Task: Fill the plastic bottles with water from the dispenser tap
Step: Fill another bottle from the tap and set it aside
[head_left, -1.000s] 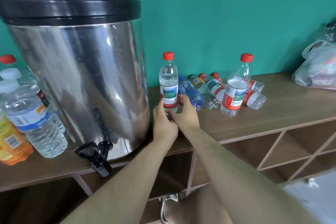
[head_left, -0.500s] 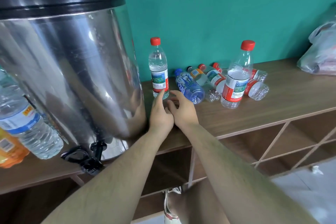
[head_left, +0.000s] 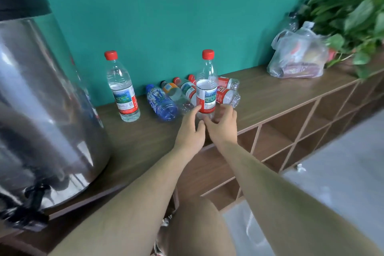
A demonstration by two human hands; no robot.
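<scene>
A clear plastic bottle with a red cap and red-and-white label [head_left: 206, 91] stands upright on the wooden shelf top [head_left: 270, 93]. My left hand [head_left: 190, 129] touches its lower left side with a straight finger. My right hand [head_left: 223, 124] curls its thumb and fingers round the bottle's base. A second red-capped bottle [head_left: 122, 89] stands upright to the left, close to the steel dispenser [head_left: 41, 100]. The dispenser's black tap [head_left: 31, 199] sticks out over the shelf edge at the lower left.
Several bottles lie on their sides behind my hands, among them a blue one [head_left: 161, 103] and crushed red-labelled ones [head_left: 228, 94]. A filled plastic bag [head_left: 299, 54] and a leafy plant [head_left: 353, 16] sit at the far right. Open cubbyholes [head_left: 291, 131] are below.
Both hands left the bottle beside the dispenser and moved right to the other upright bottle. The view swung right, so the dispenser now sits at the left edge.
</scene>
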